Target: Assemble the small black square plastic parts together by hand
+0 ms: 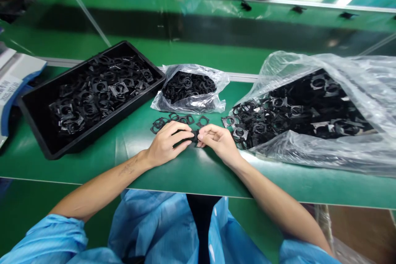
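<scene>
Green bench (192, 173): spans the frame.

Large clear bag (355, 90): right of centre, mouth open toward the middle, black frame-shaped parts spilling onto the bench.

Black tray (34, 128): left of centre, set at a slant, holding a loose layer of similar parts.

Small clear bag (188, 105): upper centre, between tray and large bag, filled with black rings. A few loose rings (173, 119) lie on the bench just below it.

Hands: both meet at frame centre. The left hand (165, 144) enters from lower left and the right hand (221, 142) from lower right. The fingertips of each are pinched closed on opposite ends of one small black part (194, 135).

Key relation: the part sits directly between the two hands, touching both, so neither is nearer. Its visible stretch runs left to right across the frame. Fingers hide most of it, so its shape cannot be told. It appears to be held just above the bench, with the loose rings just beyond it and the large bag's spill near the right hand.
</scene>
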Demonstrator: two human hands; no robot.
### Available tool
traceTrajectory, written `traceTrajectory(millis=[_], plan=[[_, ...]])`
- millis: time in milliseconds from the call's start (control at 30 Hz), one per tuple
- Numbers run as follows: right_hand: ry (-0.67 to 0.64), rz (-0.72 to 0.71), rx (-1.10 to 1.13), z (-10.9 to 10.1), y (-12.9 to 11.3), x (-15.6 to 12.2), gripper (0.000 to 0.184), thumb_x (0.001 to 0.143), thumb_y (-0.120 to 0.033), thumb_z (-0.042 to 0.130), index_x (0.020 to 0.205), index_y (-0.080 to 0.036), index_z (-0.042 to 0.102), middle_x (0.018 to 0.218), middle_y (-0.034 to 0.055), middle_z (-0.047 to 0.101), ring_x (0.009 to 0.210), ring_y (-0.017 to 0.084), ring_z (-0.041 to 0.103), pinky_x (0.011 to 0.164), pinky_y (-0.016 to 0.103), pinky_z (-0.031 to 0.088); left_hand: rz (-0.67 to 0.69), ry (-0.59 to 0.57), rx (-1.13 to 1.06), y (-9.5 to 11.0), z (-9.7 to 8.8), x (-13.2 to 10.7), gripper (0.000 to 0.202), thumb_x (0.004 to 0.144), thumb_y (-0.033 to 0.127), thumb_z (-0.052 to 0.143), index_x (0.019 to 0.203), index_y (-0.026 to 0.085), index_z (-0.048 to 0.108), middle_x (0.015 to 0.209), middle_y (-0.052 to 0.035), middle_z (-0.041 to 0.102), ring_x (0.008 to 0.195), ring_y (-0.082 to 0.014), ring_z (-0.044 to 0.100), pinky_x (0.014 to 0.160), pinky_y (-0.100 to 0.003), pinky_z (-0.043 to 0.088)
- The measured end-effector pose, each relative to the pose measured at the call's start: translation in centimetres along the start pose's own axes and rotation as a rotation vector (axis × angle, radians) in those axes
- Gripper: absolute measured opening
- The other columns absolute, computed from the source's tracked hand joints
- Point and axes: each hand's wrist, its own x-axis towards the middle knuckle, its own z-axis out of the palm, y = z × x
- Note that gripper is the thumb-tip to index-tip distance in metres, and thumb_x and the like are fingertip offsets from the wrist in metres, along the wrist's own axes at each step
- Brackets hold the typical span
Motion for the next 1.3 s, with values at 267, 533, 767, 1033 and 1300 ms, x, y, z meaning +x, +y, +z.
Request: traceTrajectory(millis=[267, 533, 767, 1033, 1300], plan=[[-0.012, -0.011, -0.02, -0.17, 0.18, 0.04, 0.043, 0.067, -0.053, 0.089, 0.077, -0.018, 0.066, 0.065, -0.0017, 0.067, 0.056, 0.012, 0.065, 0.056, 0.025, 0.052, -0.013, -0.005, -0.008, 0.04, 0.02, -0.02, 0.013, 0.095, 0.02, 0.066, 0.106, 0.021, 0.07, 0.103, -0.0073, 0.072, 0.094, -0.0191, 0.069, 0.086, -0.036, 0.058], [-0.002, -0.012, -0.022, -0.18, 0.29, -0.06, 0.042, 0.065, -0.051, 0.09, 0.076, -0.018, 0.067, 0.064, -0.0023, 0.066, 0.056, 0.011, 0.063, 0.057, 0.024, 0.05, -0.009, -0.017, -0.02, -0.01, -0.05, 0.03, 0.011, 0.095, 0.02, 0.066, 0.105, 0.02, 0.069, 0.103, -0.0076, 0.071, 0.095, -0.0187, 0.069, 0.086, -0.035, 0.059], [-0.012, -0.035, -0.037, -0.17, 0.39, -0.05, 0.042, 0.066, -0.053, 0.089, 0.077, -0.019, 0.066, 0.065, -0.0024, 0.065, 0.056, 0.012, 0.062, 0.058, 0.026, 0.05, 0.001, -0.039, -0.025, -0.1, -0.08, 0.03, 0.009, 0.095, 0.019, 0.066, 0.103, 0.019, 0.069, 0.103, -0.0077, 0.071, 0.094, -0.0183, 0.07, 0.085, -0.033, 0.06], [-0.022, -0.04, -0.05, -0.2, 0.31, -0.16, 0.042, 0.068, -0.053, 0.088, 0.077, -0.018, 0.066, 0.065, -0.003, 0.064, 0.056, 0.011, 0.061, 0.059, 0.025, 0.048, 0.004, -0.061, -0.035, -0.2, -0.01, 0.03, 0.009, 0.095, 0.019, 0.065, 0.103, 0.019, 0.069, 0.102, -0.0073, 0.071, 0.094, -0.0177, 0.07, 0.084, -0.032, 0.06], [-0.028, -0.045, -0.06, -0.32, 0.46, -0.13, 0.04, 0.07, -0.052, 0.087, 0.077, -0.018, 0.066, 0.065, -0.0025, 0.064, 0.056, 0.011, 0.061, 0.059, 0.025, 0.049, 0.015, -0.061, -0.024, -0.12, -0.12, 0.1, 0.009, 0.095, 0.017, 0.065, 0.104, 0.018, 0.068, 0.103, -0.0077, 0.07, 0.094, -0.0174, 0.07, 0.085, -0.031, 0.06]])
